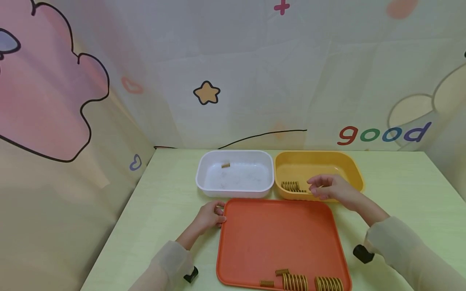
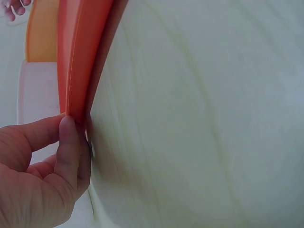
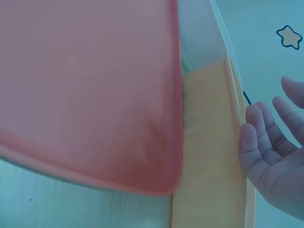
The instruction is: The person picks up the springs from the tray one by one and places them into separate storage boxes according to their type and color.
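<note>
At its left edge, near the far corner, my left hand (image 1: 210, 215) pinches the orange-red tray (image 1: 276, 234) between thumb and fingers; the left wrist view shows this hand (image 2: 52, 166) at the tray's rim. Over the near rim of the yellow bin (image 1: 320, 159) hovers my right hand (image 1: 333, 189), its fingers loosely bent and apart with nothing visible between them. Inside that bin, left of the hand, lie a large brass coil spring (image 1: 290, 186) and a smaller spring (image 1: 302, 190). Two large springs (image 1: 295, 282) and two small springs (image 1: 267, 283) lie along the tray's near edge.
Beside the yellow bin stands a white bin (image 1: 234, 193) holding one small spring (image 1: 225, 165). Both bins sit just beyond the tray on a pale green table (image 1: 164, 194). A printed cloth (image 1: 247, 113) hangs behind the table.
</note>
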Tool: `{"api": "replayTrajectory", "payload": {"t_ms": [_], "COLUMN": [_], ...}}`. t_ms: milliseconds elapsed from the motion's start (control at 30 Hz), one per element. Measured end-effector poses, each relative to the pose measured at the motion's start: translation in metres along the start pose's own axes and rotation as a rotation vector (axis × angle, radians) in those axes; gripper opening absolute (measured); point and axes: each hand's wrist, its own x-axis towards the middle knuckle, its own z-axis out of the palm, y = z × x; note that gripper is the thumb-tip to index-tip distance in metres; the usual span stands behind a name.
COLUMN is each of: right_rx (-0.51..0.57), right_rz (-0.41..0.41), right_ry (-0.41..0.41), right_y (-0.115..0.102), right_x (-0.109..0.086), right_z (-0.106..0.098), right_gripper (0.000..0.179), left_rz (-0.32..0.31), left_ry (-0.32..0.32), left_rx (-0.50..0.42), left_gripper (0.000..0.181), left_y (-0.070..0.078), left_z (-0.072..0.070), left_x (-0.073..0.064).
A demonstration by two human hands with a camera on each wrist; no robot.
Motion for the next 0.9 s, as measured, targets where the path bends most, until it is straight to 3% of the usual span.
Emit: {"api": "replayTrajectory", "payload": {"t_ms": [333, 900], "right_rx": [-0.01, 0.009], "right_rz": [0.023, 0.026], "right_ry": [-0.02, -0.135], "right_y": [0.004, 0.011], "right_x": [-0.005, -0.016], "right_z": [0.003, 0.004], "right_gripper": [0.049, 0.042], "left_rz": [-0.011, -0.006], "left_ry": [0.001, 0.012], "left_rx": [-0.011, -0.016], "left_gripper": [0.038, 0.038], "left_y": [0.0, 0.001], "left_z": [0.001, 0.001], "left_x": [0.0, -0.001]}}
